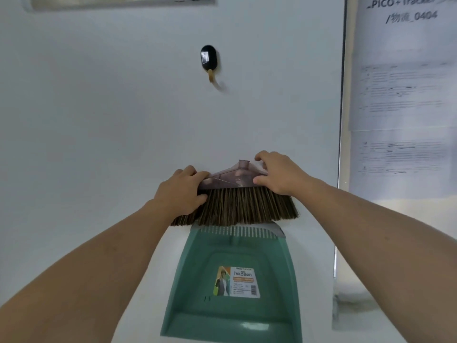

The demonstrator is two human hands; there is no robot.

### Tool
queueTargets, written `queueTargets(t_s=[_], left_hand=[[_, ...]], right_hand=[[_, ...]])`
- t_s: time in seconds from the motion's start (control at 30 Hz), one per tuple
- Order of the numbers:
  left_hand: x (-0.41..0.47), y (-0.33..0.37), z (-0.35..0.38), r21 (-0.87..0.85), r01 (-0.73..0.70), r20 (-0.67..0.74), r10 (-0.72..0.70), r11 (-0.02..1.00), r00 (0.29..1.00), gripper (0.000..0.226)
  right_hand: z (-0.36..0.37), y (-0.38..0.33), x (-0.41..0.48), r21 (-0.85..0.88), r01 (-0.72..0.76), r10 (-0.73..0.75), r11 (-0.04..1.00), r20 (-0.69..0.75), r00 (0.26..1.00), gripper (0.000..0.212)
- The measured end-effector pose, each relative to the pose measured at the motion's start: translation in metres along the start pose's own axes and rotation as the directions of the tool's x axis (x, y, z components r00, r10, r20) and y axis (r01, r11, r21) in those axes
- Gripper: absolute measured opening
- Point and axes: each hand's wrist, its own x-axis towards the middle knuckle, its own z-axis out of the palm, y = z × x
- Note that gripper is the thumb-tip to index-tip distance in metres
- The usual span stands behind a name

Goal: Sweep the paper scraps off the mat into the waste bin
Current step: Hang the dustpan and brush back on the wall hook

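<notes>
1. Head view: white wall (99, 107) across the whole background, with a black oval hook (209, 61) stuck high at centre and printed paper sheets (400, 95) taped along the right edge, topmost headed "PICO+Tracker".
2. Against the wall, low at centre: broom head (235, 194), translucent brownish cap on top, brown bristles fanning downward.
3. Directly under the bristles and touching them: green dustpan (232, 288), standing upright against the wall, comb teeth along its upper edge, a "haosen" label (237, 282) on its face.
4. Left hand (180, 191): clasped over the left end of the broom head, fingers wrapped over the cap's edge, thumb down against the bristles.
5. Right hand (279, 173): gripping the right end of the cap, fingers curled over its top, thumb pressed on the front face.
6. Both bare forearms reaching up from the bottom corners toward the broom head.
7. Paper scraps, mat and waste bin: out of view.
</notes>
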Motion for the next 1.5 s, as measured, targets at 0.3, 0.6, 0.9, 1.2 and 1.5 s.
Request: queueTargets(t_s=[0.3,0.6,0.9,1.2,1.5], left_hand=[[-0.012,0.005,0.009,0.037,0.054,-0.065,-0.051,0.998,0.997,0.057],[-0.016,0.007,0.006,-0.037,0.089,-0.071,-0.091,0.995,0.993,0.063],[-0.020,0.011,0.003,-0.098,0.181,-0.101,-0.191,0.979,0.976,0.057],[-0.052,0.026,-0.011,-0.096,0.220,-0.149,-0.233,0.971,0.961,0.059],[-0.100,0.040,-0.037,-0.107,0.212,-0.087,-0.222,0.971,0.971,0.069]], right_hand=[[0.018,0.008,-0.013,-0.057,-0.030,0.029,0.998,-0.033,0.999,0.054],[0.026,0.006,-0.017,-0.058,-0.050,0.045,0.997,-0.084,0.995,0.063],[0.021,0.001,-0.020,-0.042,-0.064,0.062,0.997,-0.043,0.997,0.059],[0.024,-0.010,-0.046,-0.025,-0.094,0.090,0.995,-0.121,0.989,0.051],[0.012,-0.046,-0.105,-0.075,-0.121,0.118,0.990,-0.039,0.992,0.064]])
